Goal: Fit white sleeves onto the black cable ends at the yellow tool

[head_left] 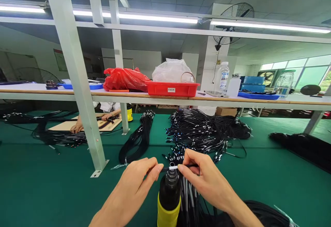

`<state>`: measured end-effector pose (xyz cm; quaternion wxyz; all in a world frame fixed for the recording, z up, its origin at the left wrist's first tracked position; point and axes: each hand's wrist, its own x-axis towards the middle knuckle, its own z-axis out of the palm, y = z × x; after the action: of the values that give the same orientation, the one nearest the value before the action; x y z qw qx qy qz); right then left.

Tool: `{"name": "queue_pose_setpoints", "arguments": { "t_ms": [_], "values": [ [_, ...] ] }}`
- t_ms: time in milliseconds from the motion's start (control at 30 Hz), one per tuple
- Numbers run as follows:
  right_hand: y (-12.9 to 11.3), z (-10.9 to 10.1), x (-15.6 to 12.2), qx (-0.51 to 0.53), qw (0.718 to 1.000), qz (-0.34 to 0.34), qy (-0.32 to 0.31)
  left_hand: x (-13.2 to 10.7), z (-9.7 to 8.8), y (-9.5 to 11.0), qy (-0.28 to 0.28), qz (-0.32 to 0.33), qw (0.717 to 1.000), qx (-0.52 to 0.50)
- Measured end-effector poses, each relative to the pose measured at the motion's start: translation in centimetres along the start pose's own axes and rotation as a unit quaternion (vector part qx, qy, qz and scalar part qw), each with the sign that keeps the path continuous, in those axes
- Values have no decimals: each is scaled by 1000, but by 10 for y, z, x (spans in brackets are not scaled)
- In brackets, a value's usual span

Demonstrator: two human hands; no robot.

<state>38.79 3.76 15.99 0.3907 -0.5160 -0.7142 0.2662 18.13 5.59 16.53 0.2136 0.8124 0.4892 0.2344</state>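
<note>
Both of my hands hold one thin black cable between thumb and fingertips. My left hand [138, 182] pinches it on the left, and my right hand [207, 177] grips it on the right. Between them a short white sleeve [173, 167] shows on the cable, level and right over the nozzle of an upright heat gun. The heat gun [169, 199] has a yellow body, a black upper part and a metal nozzle pointing up. Whether the sleeve touches the nozzle I cannot tell. Black cables with grey sections [190, 192] lie just right of the heat gun.
A large pile of black cables [199, 127] with white ends lies ahead on the green table [139, 209]. One cable bundle [141, 137] sits left of it, another [302, 147] far right. A white post [85, 92] rises at left. Across the table, a co-worker's hands [77, 127] handle cables.
</note>
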Motion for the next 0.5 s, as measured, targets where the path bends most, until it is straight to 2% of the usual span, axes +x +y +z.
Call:
{"name": "queue_pose_setpoints", "arguments": {
  "t_ms": [267,500],
  "values": [
    [8,3,9,33,999,12,2,11,4,-5,-2,5,999,-32],
    [14,1,14,55,998,24,-28,15,5,-9,4,3,997,-78]
  ]
}}
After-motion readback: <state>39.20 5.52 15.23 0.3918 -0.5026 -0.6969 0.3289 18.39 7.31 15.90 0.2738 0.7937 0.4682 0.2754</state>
